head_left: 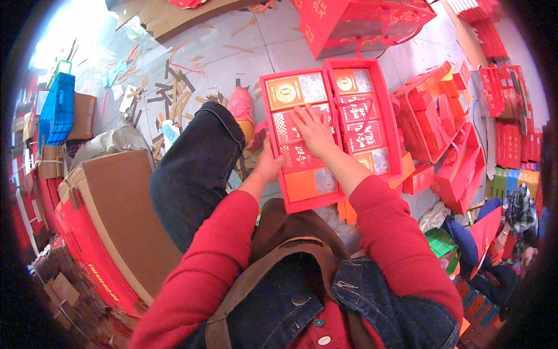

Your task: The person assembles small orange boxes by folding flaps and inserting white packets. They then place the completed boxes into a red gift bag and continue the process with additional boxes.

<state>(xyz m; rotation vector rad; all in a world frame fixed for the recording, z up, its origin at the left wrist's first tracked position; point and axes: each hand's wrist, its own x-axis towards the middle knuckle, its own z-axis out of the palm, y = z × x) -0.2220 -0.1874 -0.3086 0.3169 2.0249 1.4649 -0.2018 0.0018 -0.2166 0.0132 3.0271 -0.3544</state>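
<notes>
Closest to view is the denim apron bib (325,302) with its brown strap, worn over red sleeves that run out to both hands. The right hand (314,131) lies flat and spread on the red packets in the middle of the open red gift box (302,139), fingers wide, gripping nothing that I can see. The left hand (268,164) steadies that box at its near-left edge; whether its fingers curl under the rim I cannot tell, since the box hides them.

This looks like the packing step: the inner packets are being pressed and squared into their slots. The next move, I would judge, calls for an even push so the packets sit level.

The box rests on the person's lap, tilted slightly, just ahead of the hands. It holds an orange carton with a silvery panel at the far end, red printed packets under the right hand, and an orange-and-silver piece at the near end. A second filled box (363,116) touches it on the right-hand side. Beyond the left hand, cardboard strips (174,87) litter the floor.
</notes>
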